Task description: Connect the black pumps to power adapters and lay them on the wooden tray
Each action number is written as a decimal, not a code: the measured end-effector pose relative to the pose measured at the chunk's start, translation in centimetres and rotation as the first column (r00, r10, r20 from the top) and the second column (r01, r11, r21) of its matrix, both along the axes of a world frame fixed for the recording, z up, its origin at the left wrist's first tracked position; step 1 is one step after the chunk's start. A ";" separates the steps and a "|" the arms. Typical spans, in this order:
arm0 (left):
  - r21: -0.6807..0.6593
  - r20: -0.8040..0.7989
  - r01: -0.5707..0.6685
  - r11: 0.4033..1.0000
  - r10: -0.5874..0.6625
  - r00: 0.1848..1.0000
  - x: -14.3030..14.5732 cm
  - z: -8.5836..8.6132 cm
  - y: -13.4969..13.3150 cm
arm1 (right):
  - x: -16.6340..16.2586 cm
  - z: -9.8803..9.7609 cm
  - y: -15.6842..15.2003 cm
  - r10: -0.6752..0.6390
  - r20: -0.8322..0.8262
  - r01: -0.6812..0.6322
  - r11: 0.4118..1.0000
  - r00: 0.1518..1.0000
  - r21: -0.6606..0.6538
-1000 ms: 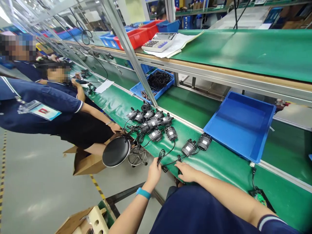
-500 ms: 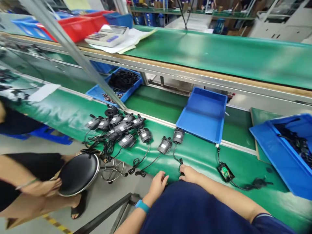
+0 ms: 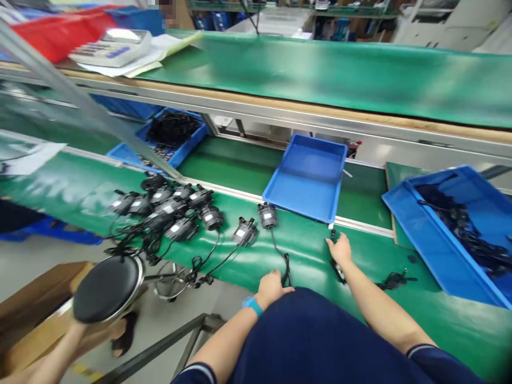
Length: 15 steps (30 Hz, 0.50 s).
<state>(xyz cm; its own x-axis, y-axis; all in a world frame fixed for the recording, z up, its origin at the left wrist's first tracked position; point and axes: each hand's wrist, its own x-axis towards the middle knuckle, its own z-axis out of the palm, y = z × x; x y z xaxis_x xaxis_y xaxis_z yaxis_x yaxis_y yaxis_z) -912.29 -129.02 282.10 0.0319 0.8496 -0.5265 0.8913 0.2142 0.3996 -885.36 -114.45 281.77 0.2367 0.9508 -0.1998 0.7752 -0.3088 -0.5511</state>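
Note:
Small black pumps with white labels lie on the green belt (image 3: 304, 250). The nearest pump (image 3: 267, 215) trails a black cable (image 3: 285, 272) down to the belt's front edge. My left hand (image 3: 271, 288), with a blue wristband, is curled closed at that edge, against the cable's coiled end. My right hand (image 3: 340, 249) is stretched out flat, fingers apart, over a small black device (image 3: 339, 271) on the belt. A black plug (image 3: 396, 279) lies further right of it.
A cluster of pumps (image 3: 168, 205) with tangled cables lies left. An empty blue tray (image 3: 308, 176) sits behind. A blue bin (image 3: 436, 250) of black parts stands right, and a bin of cables (image 3: 172, 133) back left. Another person's arm holds a black stool (image 3: 106, 288) below the belt.
The view swung to the right. My right hand left the pump's cable and reached right to the small black device. My left hand closed by the cable's coiled end.

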 end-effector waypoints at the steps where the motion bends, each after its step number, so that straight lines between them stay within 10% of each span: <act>1: -0.003 -0.018 -0.020 1.000 0.020 1.000 0.4 -0.1 0.0 | 0.1 -0.4 0.5 0.017 -0.038 -0.018 1.000 0.999 -0.019; 7: 0.039 -0.079 -0.176 0.984 0.179 0.981 -0.5 0.0 -0.8 | -1.8 0.2 -2.3 0.216 -0.319 -0.226 0.974 0.923 0.004; 15: 0.099 0.124 -0.228 0.968 0.216 0.969 -6.7 2.9 -4.6 | -3.6 7.1 -9.6 0.302 -0.640 -0.276 0.950 0.707 0.144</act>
